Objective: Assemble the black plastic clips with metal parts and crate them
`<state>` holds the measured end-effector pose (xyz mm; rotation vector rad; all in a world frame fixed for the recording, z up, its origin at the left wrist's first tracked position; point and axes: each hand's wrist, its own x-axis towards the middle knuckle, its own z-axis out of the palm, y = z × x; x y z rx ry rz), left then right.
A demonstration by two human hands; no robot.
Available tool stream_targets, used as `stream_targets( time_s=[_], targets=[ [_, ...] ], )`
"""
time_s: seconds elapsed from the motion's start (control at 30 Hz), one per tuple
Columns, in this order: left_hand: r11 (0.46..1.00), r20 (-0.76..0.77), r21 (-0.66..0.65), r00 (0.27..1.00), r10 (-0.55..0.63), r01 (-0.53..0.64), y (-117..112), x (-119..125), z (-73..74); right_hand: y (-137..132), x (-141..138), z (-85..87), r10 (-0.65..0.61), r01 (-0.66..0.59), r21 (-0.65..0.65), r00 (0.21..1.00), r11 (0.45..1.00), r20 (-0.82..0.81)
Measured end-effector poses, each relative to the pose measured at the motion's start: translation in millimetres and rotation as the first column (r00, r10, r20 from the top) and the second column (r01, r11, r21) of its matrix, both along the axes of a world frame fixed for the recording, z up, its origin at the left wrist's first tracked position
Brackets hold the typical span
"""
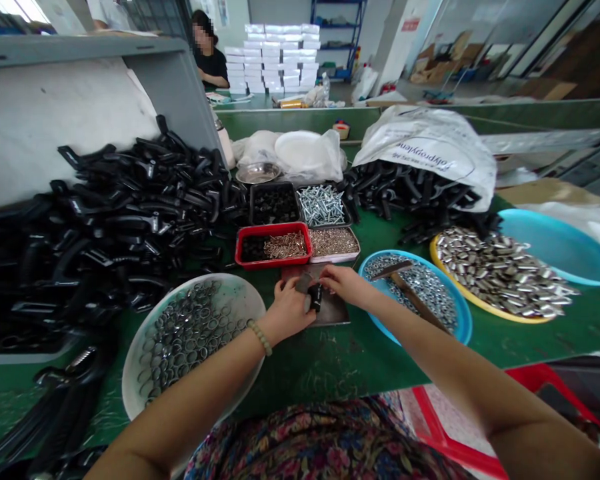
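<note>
My left hand (289,313) is closed around a small black part (317,299), with a greyish flat piece showing at its fingers. Just above that part, my right hand (347,285) has its fingertips pinched together; whatever is between them is too small to make out. Both hands are over a flat metal plate (336,315) on the green table. Behind them stand a red tray (274,264) of copper-coloured pins and black pieces, and a pale tray (336,257) of small brassy parts. A white bowl (131,373) of metal rings lies left of my left hand.
A hammer (414,297) rests in a blue basin (463,327) of small metal parts at right. Beyond are silvery sleeves (500,273) in a yellow basin. Black handles (125,213) are heaped at left. Screws (322,205) fill a back tray. A person (211,63) sits across.
</note>
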<state>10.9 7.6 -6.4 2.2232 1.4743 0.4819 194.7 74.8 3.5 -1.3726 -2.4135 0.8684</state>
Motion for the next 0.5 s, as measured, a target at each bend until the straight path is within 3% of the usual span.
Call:
stream_targets(
  time_s=[0.13, 0.23, 0.33, 0.4, 0.47, 0.5],
  targets=[
    [0.999, -0.014, 0.023, 0.999, 0.044, -0.044, 2, 3, -4.0, -8, -13, 6.1, 0.013, -0.024, 0.119, 0.996, 0.993, 0.092],
    [0.998, -0.03, 0.042, 0.998, 0.05, -0.049, 3, 3, -6.3, -19, -18, 7.8, 0.079, -0.127, 0.227, 0.975, 0.965, 0.208],
    [0.998, -0.063, 0.05, 0.997, 0.052, -0.049, 3, 3, -6.6, -27, -1, 9.7, 0.084, -0.19, 0.337, 0.949, 0.922, 0.304],
    [0.997, -0.077, 0.061, 0.996, 0.044, -0.04, 3, 4, -6.3, -30, 28, 10.7, -0.127, -0.046, 0.437, 0.925, 0.898, 0.358],
    [0.997, -0.075, 0.071, 0.996, 0.038, -0.032, 3, 3, -5.9, -34, 64, 9.8, -0.424, 0.169, 0.512, 0.795, 0.842, 0.434],
    [0.997, -0.072, 0.075, 0.997, 0.036, -0.031, 3, 3, -5.8, -35, 81, 8.6, -0.508, 0.248, 0.502, 0.711, 0.828, 0.486]
  ],
)
